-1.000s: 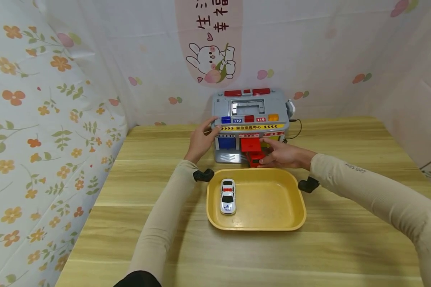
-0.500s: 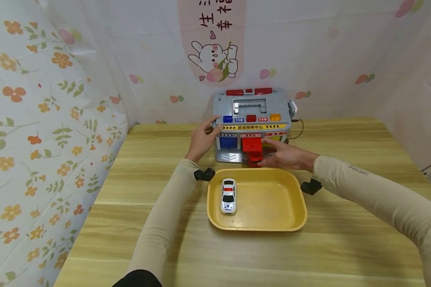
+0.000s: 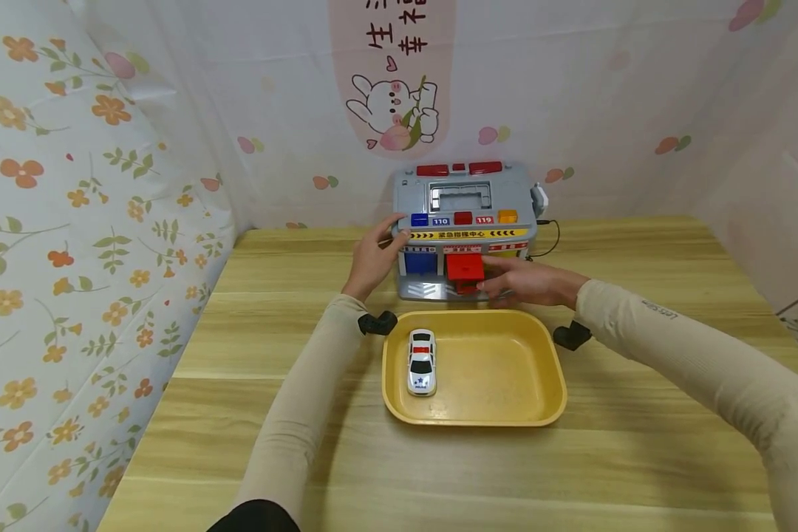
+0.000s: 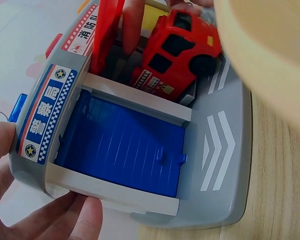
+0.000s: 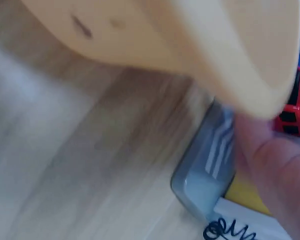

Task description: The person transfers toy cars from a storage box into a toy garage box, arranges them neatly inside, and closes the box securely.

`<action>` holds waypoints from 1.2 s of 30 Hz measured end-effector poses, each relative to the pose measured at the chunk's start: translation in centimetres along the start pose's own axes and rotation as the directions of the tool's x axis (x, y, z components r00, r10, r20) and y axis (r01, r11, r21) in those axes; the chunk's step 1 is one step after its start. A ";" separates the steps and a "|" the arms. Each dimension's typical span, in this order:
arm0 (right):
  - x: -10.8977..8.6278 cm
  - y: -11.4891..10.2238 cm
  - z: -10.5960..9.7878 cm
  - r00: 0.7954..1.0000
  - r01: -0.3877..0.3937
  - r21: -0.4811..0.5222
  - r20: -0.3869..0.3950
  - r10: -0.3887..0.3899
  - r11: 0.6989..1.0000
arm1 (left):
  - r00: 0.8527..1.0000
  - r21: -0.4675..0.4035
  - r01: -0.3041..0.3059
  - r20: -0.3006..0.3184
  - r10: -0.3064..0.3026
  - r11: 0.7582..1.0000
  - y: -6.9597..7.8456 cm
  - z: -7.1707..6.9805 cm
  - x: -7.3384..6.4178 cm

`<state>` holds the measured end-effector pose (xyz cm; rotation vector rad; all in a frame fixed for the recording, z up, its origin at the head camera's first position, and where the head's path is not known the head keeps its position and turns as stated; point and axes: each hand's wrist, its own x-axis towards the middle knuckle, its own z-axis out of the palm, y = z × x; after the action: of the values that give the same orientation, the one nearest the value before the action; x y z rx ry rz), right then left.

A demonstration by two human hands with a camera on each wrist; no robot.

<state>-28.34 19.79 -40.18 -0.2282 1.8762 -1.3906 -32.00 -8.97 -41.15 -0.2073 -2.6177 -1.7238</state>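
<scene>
A grey toy emergency station [image 3: 462, 229] stands at the back of the table, its blue shutter [image 4: 125, 145] down and its red door [image 3: 465, 266] swung up. My left hand [image 3: 372, 258] grips the station's left end, thumb and fingers around the corner. My right hand [image 3: 525, 281] holds a red toy fire truck [image 4: 175, 55] at the middle bay, one finger beside the raised door. The truck sits slantwise, partly inside the bay, its front over the grey ramp [image 4: 220, 145]. From the head most of the truck is hidden by the door and hand.
A yellow tray [image 3: 475, 423] lies just in front of the station, with a white toy police car [image 3: 422, 362] at its left side. A black cable [image 3: 555, 240] leaves the station's right side. A patterned cloth [image 3: 292, 133] hangs behind.
My right hand has moved a little deeper toward the station, and the fire truck has gone further into the middle bay. The left hand keeps its place on the station.
</scene>
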 end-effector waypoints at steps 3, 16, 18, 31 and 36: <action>0.1 -0.1 -0.1 1.000 -0.020 0.005 -0.014 0.020 1.000 | 1.000 0.000 -0.003 -0.003 0.003 1.000 0.1 -0.1 -0.1; 0.1 0.9 -0.5 0.998 0.069 -0.049 0.011 -0.068 0.996 | 1.000 -0.004 0.017 0.009 -0.017 1.000 0.2 0.0 0.1; 0.0 1.0 -0.5 0.998 0.067 -0.115 0.025 -0.064 0.991 | 1.000 -0.002 0.015 0.008 -0.015 1.000 0.1 0.0 0.1; -0.6 0.5 -0.8 0.994 0.058 -0.420 -0.061 -0.092 0.906 | 1.000 -0.017 0.017 0.015 -0.017 1.000 0.1 -0.1 0.0; -1.2 0.1 -0.8 0.975 0.112 -0.448 -0.124 -0.185 0.887 | 1.000 -0.010 0.012 0.009 -0.012 1.000 0.1 -0.2 -0.1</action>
<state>-27.99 21.07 -39.61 -0.5047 2.3426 -1.0880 -31.95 -9.10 -41.02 -0.2001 -2.6230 -1.7443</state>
